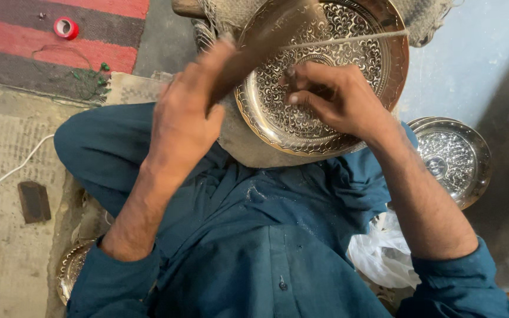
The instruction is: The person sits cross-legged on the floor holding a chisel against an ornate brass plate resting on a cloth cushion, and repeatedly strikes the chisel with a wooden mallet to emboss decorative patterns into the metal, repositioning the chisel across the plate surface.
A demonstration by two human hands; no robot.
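Tape roll (66, 27): red, lies on the striped rug at top left, well apart from the work; no hazard to it
Cable (13, 171): white, runs over the mat at the left edge near a dark block (33, 201); a shifting knee could snag it
Left hand (187, 115): fist wrapped tight round a hammer (266, 44), which is blurred in mid swing above the plate; a stroke that lands off line could hit the other hand's fingers or dent the pattern
Plate (349, 76): brass, chased with scrollwork, tilted on a sacking pad (248, 141) over the person's lap, its far rim near the top edge of the view; the pad is soft, so the plate could slide or rock under a blow and the line would wander
Right hand (331, 97): fingers pinched narrow on the plate's face, seemingly round a small punch, though the tool itself is hidden; a loose pinch could let it skid across the metal
Thin rod (349, 40): crosses the plate's upper part, its use unclear
Second plate (452, 159): silvery, on the floor at right, beside the elbow, which could knock it
Plastic bag (381, 247): white, beside the right forearm, harmless
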